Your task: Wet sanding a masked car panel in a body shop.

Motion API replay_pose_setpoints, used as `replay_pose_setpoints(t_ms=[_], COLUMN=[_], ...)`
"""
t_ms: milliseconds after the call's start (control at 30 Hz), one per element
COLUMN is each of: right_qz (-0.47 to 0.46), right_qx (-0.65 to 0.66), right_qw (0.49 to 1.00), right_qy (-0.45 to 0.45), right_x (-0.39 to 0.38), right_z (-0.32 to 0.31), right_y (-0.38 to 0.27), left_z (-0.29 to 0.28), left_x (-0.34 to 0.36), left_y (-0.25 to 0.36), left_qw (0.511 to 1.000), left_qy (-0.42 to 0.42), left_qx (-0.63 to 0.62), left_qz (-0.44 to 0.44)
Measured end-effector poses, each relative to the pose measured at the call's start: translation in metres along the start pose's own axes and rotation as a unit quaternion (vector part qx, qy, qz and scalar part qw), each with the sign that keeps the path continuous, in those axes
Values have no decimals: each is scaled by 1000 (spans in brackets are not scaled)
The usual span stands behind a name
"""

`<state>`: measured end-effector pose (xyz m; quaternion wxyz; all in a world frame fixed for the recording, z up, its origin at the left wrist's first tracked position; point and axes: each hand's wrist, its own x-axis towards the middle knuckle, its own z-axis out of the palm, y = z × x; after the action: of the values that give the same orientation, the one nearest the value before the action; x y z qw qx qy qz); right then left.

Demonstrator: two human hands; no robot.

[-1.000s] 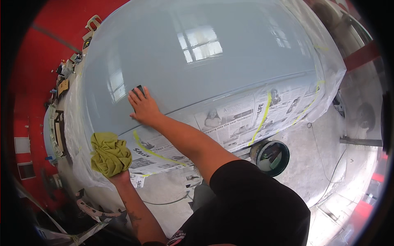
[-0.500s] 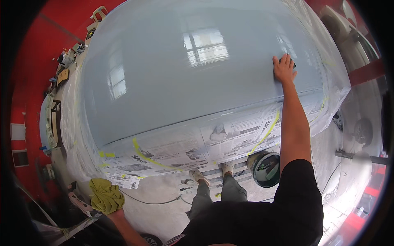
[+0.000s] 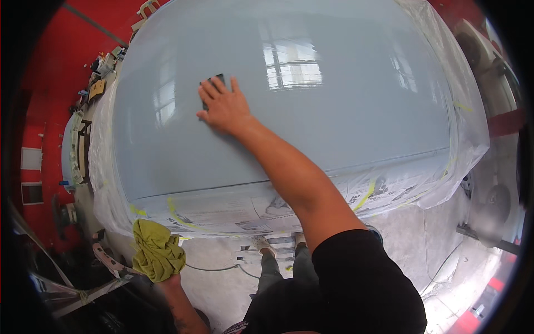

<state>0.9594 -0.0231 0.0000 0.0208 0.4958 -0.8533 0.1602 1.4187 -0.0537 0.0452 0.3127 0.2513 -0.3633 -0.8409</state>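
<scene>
A broad grey-blue vehicle panel (image 3: 361,122), glossy with window reflections, fills the middle of the view. My right hand (image 3: 227,108) lies flat on its left part, fingers spread over a piece of dark sandpaper (image 3: 220,79). Only the sandpaper's edges show past the fingers. At the lower left, my left hand (image 3: 168,283) holds up a crumpled olive-green cloth (image 3: 158,250), which hides its fingers. The cloth hangs just off the panel's near left corner.
Newspaper (image 3: 239,209) with yellow tape covers the near side below the panel's edge. Clear plastic sheeting (image 3: 467,133) drapes both flanks. A bucket's rim (image 3: 376,234) peeks out beside my right sleeve. A hose (image 3: 214,268) crosses the floor, and a cluttered bench (image 3: 100,69) stands far left.
My right hand has swept with the sandpaper from the panel's right side to its left part. The green cloth has shifted slightly right and up. My arm and sleeve cover most of the bucket.
</scene>
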Motion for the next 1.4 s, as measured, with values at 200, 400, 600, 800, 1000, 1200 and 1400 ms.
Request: replay_pose_setpoints(t_ms=[200, 400, 600, 800, 1000, 1200, 1400], right_qz=[425, 539, 179, -101, 142, 519, 501], right_qx=[-110, -76, -55, -3, -27, -89, -76], right_qw=[898, 837, 981, 993, 988, 846, 857], right_qy=[31, 58, 56, -66, 62, 76, 97], right_x=[-160, -131, 88, 111, 73, -185, -255], right_z=[-123, -115, -37, 26, -56, -154, -130], right_y=[310, 377, 134, -43, 210, 447, 350], left_z=[-29, -94, -58, 7, -3, -10, 43], left_x=[-65, -174, -160, -97, -98, -84, 24], left_y=[2, -25, -63, -69, -46, -23, 6], left_qw=[953, 931, 942, 991, 984, 945, 945], left_qy=[297, 362, 331, 128, 146, 320, 295], left_qx=[44, 37, 49, 39, 93, 65, 140], left_qz=[27, 38, 27, -27, -40, -6, 2])
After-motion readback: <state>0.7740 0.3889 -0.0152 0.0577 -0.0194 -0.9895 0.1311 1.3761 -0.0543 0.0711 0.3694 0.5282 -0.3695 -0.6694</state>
